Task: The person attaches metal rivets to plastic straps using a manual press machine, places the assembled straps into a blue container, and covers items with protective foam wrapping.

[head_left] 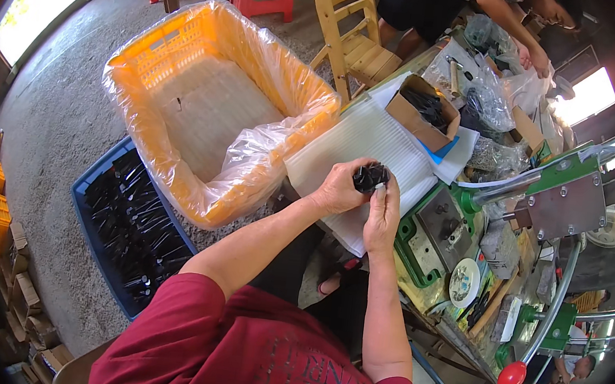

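My left hand (341, 188) and my right hand (381, 218) meet in front of me, closed around a bundle of slim black pieces (371, 176). The ends of the bundle point up between my fingers; their exact kind I cannot make out. Below the hands lies a white foam sheet (362, 134) on the worktable's edge. To the left, a blue bin (98, 245) holds many long black pieces (132, 222) of similar look. Beyond it stands a yellow crate (188, 48) lined with clear plastic.
A cardboard box (412, 128) of black pieces sits past my hands. On the right are a green hand press (563, 185), a red-knobbed lever (511, 376) and a white bowl (464, 283). A wooden chair (373, 53) stands ahead; a co-worker's hand (535, 60) handles plastic bags.
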{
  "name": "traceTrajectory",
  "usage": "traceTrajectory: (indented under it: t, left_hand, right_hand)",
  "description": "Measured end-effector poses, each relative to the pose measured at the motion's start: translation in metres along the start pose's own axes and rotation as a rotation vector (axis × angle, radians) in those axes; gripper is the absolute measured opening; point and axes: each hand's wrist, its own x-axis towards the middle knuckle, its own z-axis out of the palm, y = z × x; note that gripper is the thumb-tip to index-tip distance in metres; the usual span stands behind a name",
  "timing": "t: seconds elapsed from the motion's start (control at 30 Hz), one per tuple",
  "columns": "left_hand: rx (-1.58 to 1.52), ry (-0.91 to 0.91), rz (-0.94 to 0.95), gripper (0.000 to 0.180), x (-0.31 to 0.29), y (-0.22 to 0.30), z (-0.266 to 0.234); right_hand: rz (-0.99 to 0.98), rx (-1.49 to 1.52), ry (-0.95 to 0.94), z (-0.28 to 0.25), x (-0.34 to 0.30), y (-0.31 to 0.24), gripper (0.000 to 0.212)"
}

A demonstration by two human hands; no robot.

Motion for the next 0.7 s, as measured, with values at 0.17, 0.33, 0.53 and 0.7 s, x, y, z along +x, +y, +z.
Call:
traceTrajectory:
  t: [0.17, 0.33, 0.53, 0.7]
  left_hand:
    - [-0.004, 0.081, -0.026, 0.037, -0.006, -0.002, -0.006]
    - [-0.099, 0.208, -0.026, 0.034, -0.002, -0.005, -0.002]
    - [-0.277, 0.439, -0.043, 0.033, 0.005, -0.015, 0.013]
    - [-0.344, 0.639, -0.032, 0.029, 0.015, -0.004, 0.011]
  right_hand:
    - [0.025, 0.031, 0.027, 0.009, -0.004, -0.004, 0.039]
    - [0.103, -0.296, -0.048, -0.005, -0.017, 0.008, 0.036]
    - [-0.049, -0.695, -0.228, -0.001, -0.026, 0.013, 0.036]
    - [-0.213, -0.822, -0.311, -0.009, -0.028, 0.036, 0.036]
